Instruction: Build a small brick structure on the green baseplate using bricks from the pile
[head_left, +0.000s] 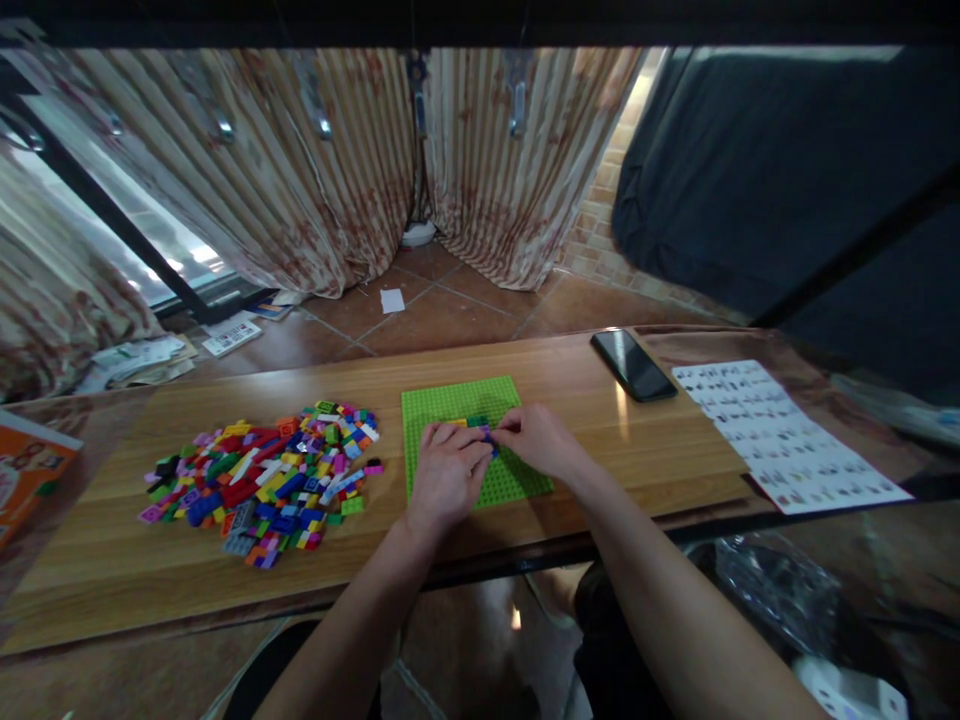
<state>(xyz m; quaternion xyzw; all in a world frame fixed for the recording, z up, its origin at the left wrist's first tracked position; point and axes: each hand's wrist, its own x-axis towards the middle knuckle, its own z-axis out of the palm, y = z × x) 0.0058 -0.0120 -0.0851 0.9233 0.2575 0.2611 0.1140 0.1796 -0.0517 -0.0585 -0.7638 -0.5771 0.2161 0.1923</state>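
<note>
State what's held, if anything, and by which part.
Cannot be told: left hand and right hand flank a small blue piece over the green baseplate, hiding any hold.

left hand (448, 470), right hand (543, 440) at bricks (478, 421) | green baseplate (457, 398) beneath | brick pile (274, 475) left | phone (634, 366) right

1. One green baseplate (457, 396).
2. Two hands over the baseplate: one left hand (448, 475), one right hand (544, 440).
3. Several attached bricks (478, 421) on the baseplate, partly covered by fingers; exact count unclear.
4. One brick pile (270, 475) left of the baseplate, too jumbled to count.
5. One phone (634, 365) right of the baseplate.
6. One printed sheet (791, 435), farther right of the baseplate.
</note>
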